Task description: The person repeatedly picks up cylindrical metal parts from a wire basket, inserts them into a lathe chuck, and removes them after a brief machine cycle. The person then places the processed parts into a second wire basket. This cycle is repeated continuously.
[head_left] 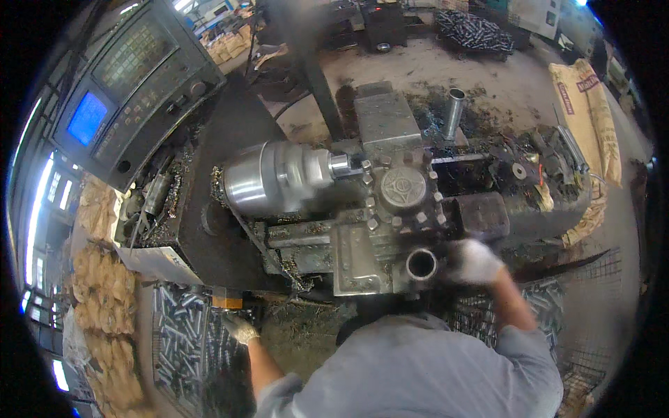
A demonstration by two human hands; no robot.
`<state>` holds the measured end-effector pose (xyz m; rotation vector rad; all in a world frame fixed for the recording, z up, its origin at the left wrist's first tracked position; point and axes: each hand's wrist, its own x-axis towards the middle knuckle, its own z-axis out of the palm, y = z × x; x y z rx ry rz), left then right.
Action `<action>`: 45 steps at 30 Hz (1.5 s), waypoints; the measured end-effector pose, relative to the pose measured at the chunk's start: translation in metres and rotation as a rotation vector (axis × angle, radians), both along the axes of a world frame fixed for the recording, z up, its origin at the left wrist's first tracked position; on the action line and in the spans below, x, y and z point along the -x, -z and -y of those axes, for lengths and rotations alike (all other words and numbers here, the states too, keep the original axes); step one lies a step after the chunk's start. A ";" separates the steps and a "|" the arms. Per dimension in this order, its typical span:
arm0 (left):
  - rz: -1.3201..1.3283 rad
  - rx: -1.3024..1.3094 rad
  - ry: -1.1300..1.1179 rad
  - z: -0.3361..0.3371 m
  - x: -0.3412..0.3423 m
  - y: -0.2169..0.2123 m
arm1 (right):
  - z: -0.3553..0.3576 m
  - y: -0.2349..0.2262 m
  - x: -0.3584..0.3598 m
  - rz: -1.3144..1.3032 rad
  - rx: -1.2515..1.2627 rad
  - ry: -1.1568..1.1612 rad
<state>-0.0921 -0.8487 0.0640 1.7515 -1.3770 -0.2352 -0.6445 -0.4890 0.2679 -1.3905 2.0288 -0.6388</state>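
My left hand, in a pale work glove, is low at the left, just below a yellow block on the lathe's front and beside a bin of metal tubes. Its fingers are too small and dark to read. My right hand, also gloved, is smeared by motion at the right of an upright steel tube at the carriage's front; what it touches is hidden. Between them stands the lathe's tool post, ringed by bolts. Left of it, the chuck has a short bright metal piece projecting toward the post.
A control panel with a blue screen rises at the left. Metal tubes fill a wire bin at lower left. Another upright tube stands behind the carriage. Chips and loose parts cover the right bed; a paper sack lies beyond.
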 end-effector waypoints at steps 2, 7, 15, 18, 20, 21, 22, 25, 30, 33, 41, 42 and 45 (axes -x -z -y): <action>0.091 -0.003 0.004 0.005 -0.011 0.003 | 0.002 -0.034 0.037 -0.044 0.274 -0.014; -0.074 -0.304 0.280 0.033 -0.050 0.021 | 0.089 -0.100 0.082 0.136 0.413 0.144; -0.583 -0.366 0.206 -0.043 0.023 0.065 | 0.359 0.009 0.120 -0.298 -0.187 -0.359; -0.329 -0.329 0.311 -0.115 0.053 0.081 | 0.369 0.045 0.175 -0.520 -0.092 -0.674; -0.805 -0.655 0.084 -0.153 0.048 0.089 | 0.352 0.031 0.214 -0.674 -0.279 -0.512; -0.765 -0.765 0.129 -0.156 0.040 0.093 | 0.332 0.007 0.241 -0.708 -0.373 -0.390; -0.544 -0.862 0.262 -0.164 0.031 0.098 | 0.313 -0.014 0.255 -0.835 -0.304 -0.008; 0.956 -0.890 0.819 -0.156 0.008 0.119 | 0.319 -0.052 0.219 -0.532 -0.109 -0.068; -0.160 -0.972 0.508 -0.134 0.008 0.147 | 0.356 -0.003 0.102 -0.146 -0.334 -0.386; -0.729 -0.869 0.271 -0.142 0.005 0.146 | 0.335 0.005 0.148 -0.332 -0.374 -0.480; 1.024 -1.168 0.963 -0.181 -0.028 0.131 | 0.326 -0.072 0.212 -0.920 -0.236 0.035; 0.956 -1.151 0.909 -0.181 -0.027 0.133 | 0.340 -0.069 0.181 -0.794 -0.275 -0.195; 0.782 -1.281 0.916 -0.174 -0.028 0.144 | 0.352 -0.041 0.094 -0.400 -0.275 -0.483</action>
